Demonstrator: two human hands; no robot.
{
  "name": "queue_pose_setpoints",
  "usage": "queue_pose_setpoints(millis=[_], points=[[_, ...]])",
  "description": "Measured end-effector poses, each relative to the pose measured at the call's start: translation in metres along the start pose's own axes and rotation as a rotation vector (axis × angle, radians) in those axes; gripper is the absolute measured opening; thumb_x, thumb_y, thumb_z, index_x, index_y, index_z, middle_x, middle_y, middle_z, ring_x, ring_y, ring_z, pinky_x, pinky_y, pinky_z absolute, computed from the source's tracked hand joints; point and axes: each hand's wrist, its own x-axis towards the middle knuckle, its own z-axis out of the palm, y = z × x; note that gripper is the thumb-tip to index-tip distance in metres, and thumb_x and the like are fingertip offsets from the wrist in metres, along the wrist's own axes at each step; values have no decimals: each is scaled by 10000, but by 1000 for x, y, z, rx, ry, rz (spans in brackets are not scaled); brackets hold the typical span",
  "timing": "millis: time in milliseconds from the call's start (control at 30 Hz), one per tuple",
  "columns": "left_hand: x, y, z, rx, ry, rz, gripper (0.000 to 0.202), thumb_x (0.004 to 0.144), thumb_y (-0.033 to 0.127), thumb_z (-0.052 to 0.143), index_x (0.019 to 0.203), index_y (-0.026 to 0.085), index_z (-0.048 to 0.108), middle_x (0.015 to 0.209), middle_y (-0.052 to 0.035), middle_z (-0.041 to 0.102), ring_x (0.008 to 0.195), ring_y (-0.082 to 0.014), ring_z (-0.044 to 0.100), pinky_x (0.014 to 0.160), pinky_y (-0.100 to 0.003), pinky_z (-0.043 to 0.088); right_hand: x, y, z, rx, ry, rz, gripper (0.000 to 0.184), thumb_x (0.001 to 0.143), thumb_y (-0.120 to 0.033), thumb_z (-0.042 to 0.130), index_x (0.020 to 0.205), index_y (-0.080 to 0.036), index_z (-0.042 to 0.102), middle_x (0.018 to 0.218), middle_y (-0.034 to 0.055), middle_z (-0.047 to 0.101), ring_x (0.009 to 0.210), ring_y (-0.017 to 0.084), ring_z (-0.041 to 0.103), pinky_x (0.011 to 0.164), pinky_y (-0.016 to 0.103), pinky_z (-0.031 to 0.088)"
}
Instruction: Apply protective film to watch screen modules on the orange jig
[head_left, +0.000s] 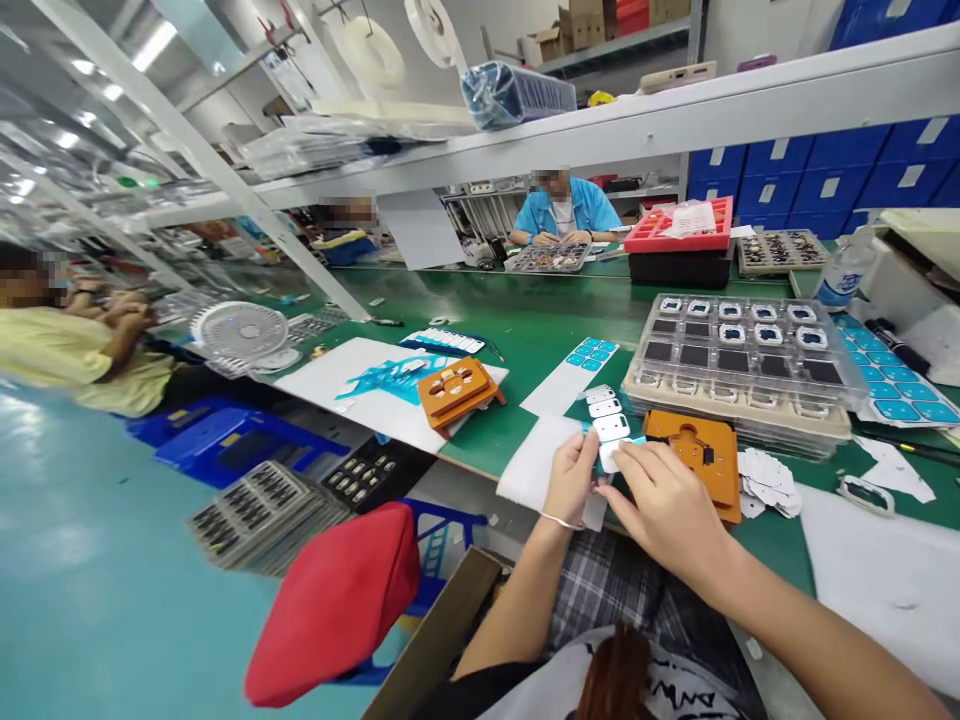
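In front of my body, both hands are at a strip of white rounded-square stickers (pixel 611 428). My left hand (pixel 568 482) pinches its left edge between thumb and fingers. From the other side, my right hand (pixel 671 505) closes its fingertips on the lowest white piece; what lies under those fingers is hidden. A bit of blue film shows beside the strip. White foam sheet (pixel 536 460) lies beneath and to the left of the hands. Just beyond my right hand sits an orange fixture (pixel 701 455), with a pile of white paper pieces (pixel 769 483) beside it.
A stack of clear trays (pixel 742 375) with square parts stands at the back right. Further left are a second orange fixture (pixel 461 390), blue film scraps (pixel 394 378) and a white fan (pixel 244 335). A red stool cover (pixel 337 605) is at my left. Co-workers sit across and left.
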Motion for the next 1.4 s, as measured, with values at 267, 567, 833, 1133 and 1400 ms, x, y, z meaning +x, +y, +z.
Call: queue_pose_setpoints(millis=[267,567,833,1133,1400], points=[[0,8,7,56,-58,166,722,650,871,621,557,189,402,493,67,342,477,-68,316,439,-207,262,-12,-11,6,154,183,315,283,966,-382,606,1113,-154,686,998,115,780,888,253,756,804,364,634],[-6,23,-4,291,-201,336,682,813,844,450,599,201,524,579,-9,521,581,-152,505,595,-292,464,-9,-19,2,711,268,747,193,861,-290,656,1041,-229,685,924,52,785,784,213,773,703,319,675],[8,27,-36,559,-177,597,632,939,704,382,761,194,710,1259,-118,630,1252,-297,540,1090,-439,440,-10,25,-26,666,272,770,254,857,-305,636,1090,-235,709,1000,55,763,920,210,735,735,310,640],[64,2,-91,1097,-253,484,495,962,511,387,747,193,700,1378,-128,582,1296,-327,471,1131,-542,370,-10,83,-24,419,-66,714,78,786,-180,686,806,-207,757,762,33,766,715,202,707,688,340,574],[47,7,-104,1175,53,453,403,930,527,480,723,211,620,1098,-155,681,1086,-358,544,966,-601,430,-9,89,-19,213,-232,514,139,767,-101,749,700,-222,739,927,48,766,946,257,632,878,446,490]])
